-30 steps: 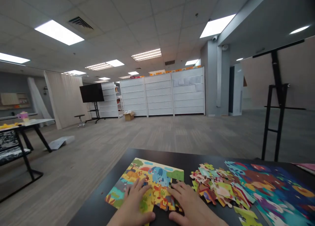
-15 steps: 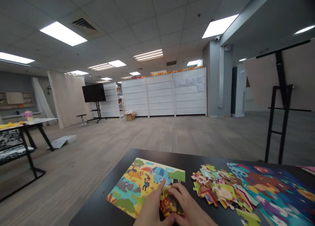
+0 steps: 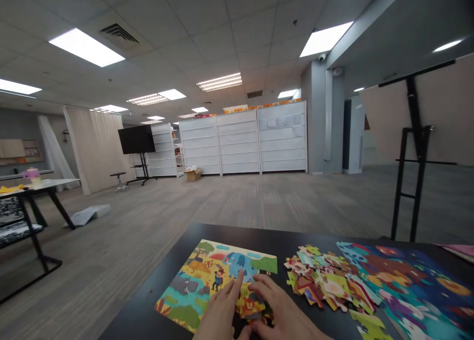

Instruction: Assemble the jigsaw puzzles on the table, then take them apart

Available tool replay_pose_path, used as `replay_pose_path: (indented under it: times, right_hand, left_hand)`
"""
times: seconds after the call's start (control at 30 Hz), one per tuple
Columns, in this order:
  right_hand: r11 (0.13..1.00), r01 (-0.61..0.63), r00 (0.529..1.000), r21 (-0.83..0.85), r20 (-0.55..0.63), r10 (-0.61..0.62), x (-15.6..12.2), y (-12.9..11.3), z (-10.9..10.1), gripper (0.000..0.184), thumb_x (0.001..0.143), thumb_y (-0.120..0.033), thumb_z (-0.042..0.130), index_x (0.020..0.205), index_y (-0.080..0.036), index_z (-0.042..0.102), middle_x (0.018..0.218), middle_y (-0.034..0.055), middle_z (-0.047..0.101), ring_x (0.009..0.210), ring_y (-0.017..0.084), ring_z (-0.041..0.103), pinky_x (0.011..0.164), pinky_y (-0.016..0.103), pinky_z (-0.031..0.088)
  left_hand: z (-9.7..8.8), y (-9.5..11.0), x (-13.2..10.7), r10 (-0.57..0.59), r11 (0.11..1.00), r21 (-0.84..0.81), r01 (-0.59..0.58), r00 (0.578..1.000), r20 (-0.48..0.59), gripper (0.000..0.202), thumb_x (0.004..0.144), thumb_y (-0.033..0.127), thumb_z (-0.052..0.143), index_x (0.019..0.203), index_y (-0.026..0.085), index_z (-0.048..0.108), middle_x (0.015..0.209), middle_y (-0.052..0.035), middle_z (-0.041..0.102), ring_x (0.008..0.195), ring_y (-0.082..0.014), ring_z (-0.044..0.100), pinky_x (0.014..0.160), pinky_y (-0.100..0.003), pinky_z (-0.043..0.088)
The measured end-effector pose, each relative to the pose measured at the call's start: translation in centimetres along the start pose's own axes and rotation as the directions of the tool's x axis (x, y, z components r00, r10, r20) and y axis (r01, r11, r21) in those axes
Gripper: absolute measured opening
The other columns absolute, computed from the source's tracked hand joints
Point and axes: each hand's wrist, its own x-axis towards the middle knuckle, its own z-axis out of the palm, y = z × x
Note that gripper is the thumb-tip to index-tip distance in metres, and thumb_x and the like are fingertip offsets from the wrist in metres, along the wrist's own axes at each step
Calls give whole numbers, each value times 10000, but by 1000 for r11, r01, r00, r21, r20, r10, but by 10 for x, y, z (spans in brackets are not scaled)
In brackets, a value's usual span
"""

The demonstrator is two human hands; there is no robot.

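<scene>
A partly assembled jigsaw puzzle (image 3: 196,273) with an elephant, trees and water lies on the black table. My left hand (image 3: 222,305) rests flat on its lower right part, fingers stretched out and the index pointing toward the elephant. Close beside it, my right hand (image 3: 281,308) has its fingers curled round a puzzle piece (image 3: 250,306) showing an orange animal face. That piece sits at the puzzle's lower right, slightly raised; its fit with the neighbouring pieces is hidden by my fingers.
Right of my hands lies a heap of loose puzzle pieces (image 3: 326,280). A dark blue picture sheet (image 3: 414,285) with animals is beyond it. The black table (image 3: 155,290) ends at the left and far edges. A black-framed stand (image 3: 411,182) rises behind on the right.
The animal-face piece has tilted up and shows more clearly between my hands. My left hand has shifted slightly left. The whole view has moved a little.
</scene>
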Motion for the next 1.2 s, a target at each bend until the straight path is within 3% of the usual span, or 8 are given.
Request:
replay_pose_path:
  times: [0.2, 0.33, 0.43, 0.6, 0.8, 0.9, 1.0, 1.2]
  right_hand:
    - [998, -41, 996, -55, 74, 45, 2, -12, -6, 713, 648, -252, 750, 1342, -171, 605, 1550, 160, 446, 1421, 351, 416, 1189, 440, 319]
    - [995, 61, 997, -77, 60, -57, 2, -16, -13, 585, 721, -225, 679, 1301, -177, 627, 1420, 134, 562, 1319, 299, 511, 1146, 395, 367]
    - [988, 119, 993, -99, 1, -120, 2, -15, -12, 503, 698, -190, 674, 1201, -188, 654, 1264, 106, 630, 1181, 273, 584, 1054, 363, 444]
    - [986, 122, 983, -112, -124, -136, 4, -8, -8, 236, 911, -212, 492, 1081, -220, 655, 1100, 75, 663, 1012, 232, 642, 917, 349, 503]
    - [989, 91, 946, 117, -319, -49, 8, 6, -12, 342, 1048, -408, 348, 1177, -222, 604, 1146, 86, 673, 1091, 224, 639, 984, 355, 498]
    - [986, 117, 982, 123, -162, -96, 6, 5, -13, 459, 991, -510, 479, 1329, -213, 569, 1368, 121, 604, 1282, 270, 556, 1116, 415, 430]
    - [998, 67, 997, 21, 34, -68, 4, 1, -11, 822, 804, -470, 745, 1504, -166, 439, 1588, 162, 401, 1467, 343, 356, 1229, 478, 280]
    - [992, 123, 979, 28, -167, -117, 10, 11, -2, 478, 997, -262, 411, 1463, -211, 501, 1484, 120, 558, 1374, 235, 517, 1175, 413, 397]
  left_hand:
    - [-2, -3, -3, 114, 983, -146, -115, 993, -14, 1013, 658, 152, 613, 1608, 209, 266, 1293, -64, 687, 1175, -292, 612, 1065, -371, 443]
    - [-3, -8, -6, 126, 985, -110, -134, 989, -76, 997, 647, 134, 655, 1582, 245, 328, 1492, -79, 526, 1350, -310, 477, 1173, -406, 333]
    - [0, -13, -3, 152, 984, -79, -158, 986, -71, 950, 681, 148, 673, 1569, 221, 343, 1569, -110, 427, 1412, -321, 408, 1200, -440, 294]
    - [-1, -10, 9, 203, 979, 58, -197, 970, -131, 709, 783, 91, 565, 1473, 236, 491, 1381, -87, 613, 1263, -280, 552, 1108, -395, 406]
    - [-11, 4, 15, 247, 969, 60, -240, 952, -183, 438, 923, 99, 463, 1222, 316, 698, 1177, -14, 698, 1089, -227, 627, 972, -307, 470]
    - [-7, 4, 15, 253, 967, 33, -252, 941, -224, 460, 916, 78, 444, 1229, 309, 692, 1237, -17, 677, 1125, -217, 619, 989, -296, 462]
    - [2, 0, 18, 224, 974, 35, -222, 945, -238, 482, 906, 70, 431, 1302, 251, 638, 1348, -60, 626, 1240, -237, 563, 1083, -346, 411]
    - [8, -2, 22, 97, 995, -9, -100, 982, -162, 843, 836, 199, 662, 1589, 157, 286, 1497, -172, 497, 1370, -351, 452, 1172, -519, 300]
